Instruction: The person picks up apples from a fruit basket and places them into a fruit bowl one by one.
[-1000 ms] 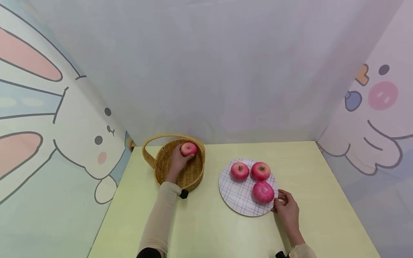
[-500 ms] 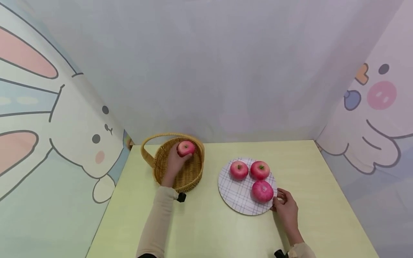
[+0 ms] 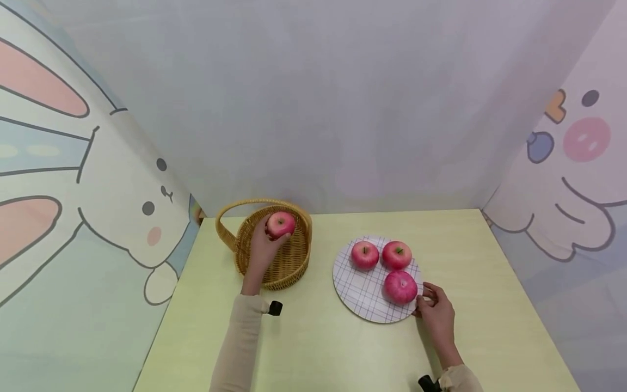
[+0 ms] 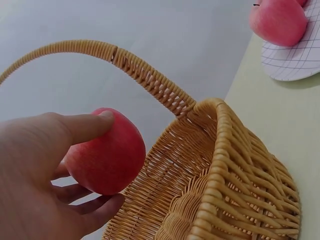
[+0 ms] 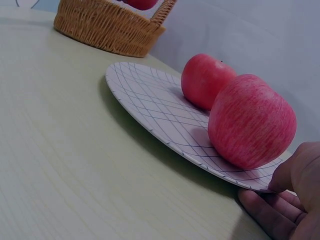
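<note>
In the left wrist view my left hand [image 4: 45,170] grips a red apple [image 4: 107,152], thumb on top and fingers curled beneath. That apple [image 3: 281,224] is over the round wicker basket [image 3: 289,280] in the head view, near the basket's back side. The inside of the basket [image 4: 200,200] shows bare woven cane. At the right, my right hand [image 3: 439,318] pinches the edge of a round white plate [image 3: 360,291] with a grid pattern, thumb above and fingers under the rim. On the plate sit a pinkish apple [image 3: 400,287], a second apple [image 3: 364,255] and a third apple [image 3: 397,255].
The basket's tall arched handle [image 4: 85,47] rises beside the left hand. Basket and plate stand apart on a pale yellow table [image 3: 323,348]. A grey-white backdrop [image 3: 338,109] closes off the back, with cartoon-printed panels on both sides.
The left hand has drawn slightly left and back with the apple, which shows a little larger over the basket. The right hand keeps its hold on the plate, and the apples there stay put.
</note>
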`<action>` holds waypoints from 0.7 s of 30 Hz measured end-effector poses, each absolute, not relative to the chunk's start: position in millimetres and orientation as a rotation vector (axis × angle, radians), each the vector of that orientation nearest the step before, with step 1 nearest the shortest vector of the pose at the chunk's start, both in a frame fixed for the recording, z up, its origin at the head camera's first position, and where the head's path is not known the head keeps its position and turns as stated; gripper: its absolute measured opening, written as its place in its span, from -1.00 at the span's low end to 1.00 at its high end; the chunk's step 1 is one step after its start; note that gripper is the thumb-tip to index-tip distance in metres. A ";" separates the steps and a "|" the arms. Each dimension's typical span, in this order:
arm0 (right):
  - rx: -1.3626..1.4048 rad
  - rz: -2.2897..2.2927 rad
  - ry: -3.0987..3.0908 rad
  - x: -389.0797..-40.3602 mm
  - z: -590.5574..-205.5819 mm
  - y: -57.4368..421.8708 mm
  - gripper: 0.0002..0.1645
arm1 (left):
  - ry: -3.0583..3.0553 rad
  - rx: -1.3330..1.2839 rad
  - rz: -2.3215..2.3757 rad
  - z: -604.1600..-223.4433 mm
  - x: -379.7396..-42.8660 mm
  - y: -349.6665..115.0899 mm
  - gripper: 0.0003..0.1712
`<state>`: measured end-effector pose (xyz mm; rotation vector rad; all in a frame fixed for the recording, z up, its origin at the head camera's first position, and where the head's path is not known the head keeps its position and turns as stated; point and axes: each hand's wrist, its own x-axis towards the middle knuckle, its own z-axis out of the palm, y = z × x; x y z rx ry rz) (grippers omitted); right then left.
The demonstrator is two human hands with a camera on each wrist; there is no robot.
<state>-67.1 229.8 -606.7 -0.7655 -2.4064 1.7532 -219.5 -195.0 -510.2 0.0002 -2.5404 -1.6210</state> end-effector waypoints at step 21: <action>-0.754 1.765 -2.412 -68.2 -604.7 231.7 -0.39 | -2.485 -0.014 -1.601 -504.2 -171.0 -176.6 -0.05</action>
